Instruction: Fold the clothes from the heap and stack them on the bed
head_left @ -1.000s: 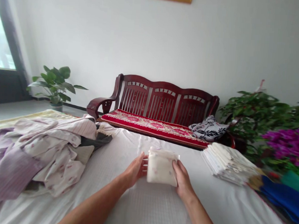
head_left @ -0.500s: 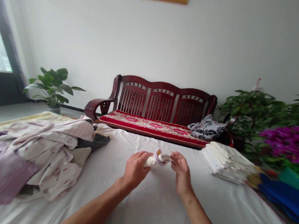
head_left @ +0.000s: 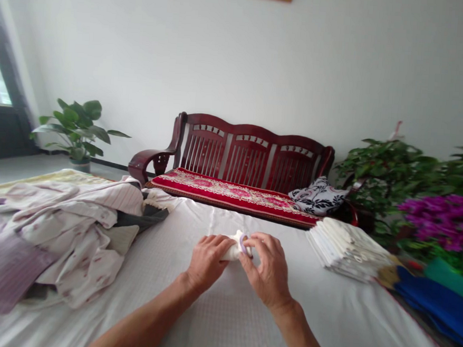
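The small cream bundle (head_left: 231, 251) is held low over the middle of the white sheet (head_left: 237, 316), between the far and near edges; whether it rests on the cloth cannot be told. A lavender band (head_left: 242, 243) shows at its right end. The left hand (head_left: 207, 261) has its grip closed over the bundle's other end, fingers on top, thumb hidden. The right hand (head_left: 270, 266) has a curled, partly open grip, thumb and forefinger at the banded end; whether they pinch the band cannot be told.

A second ago the bundle's broad face was turned to the camera, a hand at either side. Half a second ago it was already end-on, the right fingers at a loose end beyond the band; now they have moved in to the band itself. This suggests the handling has passed from the flat face to that end.

Toward the sheet's left edge spreads a loose clothes pile (head_left: 87, 243), pale and lilac. By its right edge sits a stack of folded white cloths (head_left: 345, 247), with blue cloth (head_left: 425, 293) beyond it. Past the far edge stands a dark red wooden sofa (head_left: 242, 128).
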Available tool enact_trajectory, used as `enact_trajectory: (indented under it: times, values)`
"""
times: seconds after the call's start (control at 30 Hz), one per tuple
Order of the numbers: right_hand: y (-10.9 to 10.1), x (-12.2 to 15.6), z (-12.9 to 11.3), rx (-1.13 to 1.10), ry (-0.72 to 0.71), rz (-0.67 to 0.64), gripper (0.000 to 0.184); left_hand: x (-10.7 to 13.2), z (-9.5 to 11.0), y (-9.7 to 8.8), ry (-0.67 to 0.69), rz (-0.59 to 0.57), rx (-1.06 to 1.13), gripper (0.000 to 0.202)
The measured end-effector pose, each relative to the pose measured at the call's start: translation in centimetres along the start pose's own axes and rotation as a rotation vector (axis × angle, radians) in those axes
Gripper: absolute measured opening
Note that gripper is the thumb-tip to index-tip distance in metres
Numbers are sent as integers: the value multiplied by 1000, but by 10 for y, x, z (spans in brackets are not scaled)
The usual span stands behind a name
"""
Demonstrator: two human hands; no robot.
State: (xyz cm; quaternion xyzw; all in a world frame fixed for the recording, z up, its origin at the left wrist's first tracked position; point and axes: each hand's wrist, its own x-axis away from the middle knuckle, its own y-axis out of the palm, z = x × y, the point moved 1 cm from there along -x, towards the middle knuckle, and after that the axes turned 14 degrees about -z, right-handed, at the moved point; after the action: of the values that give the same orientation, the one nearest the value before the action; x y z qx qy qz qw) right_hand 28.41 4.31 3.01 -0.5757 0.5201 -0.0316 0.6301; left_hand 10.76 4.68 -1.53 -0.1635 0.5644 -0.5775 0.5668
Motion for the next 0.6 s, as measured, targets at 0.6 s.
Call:
enact_trajectory:
  times: [0.6]
  values:
    - [6, -2, 27, -459, 9, -92, 74, -5, -2, -6, 19, -50, 52, 38]
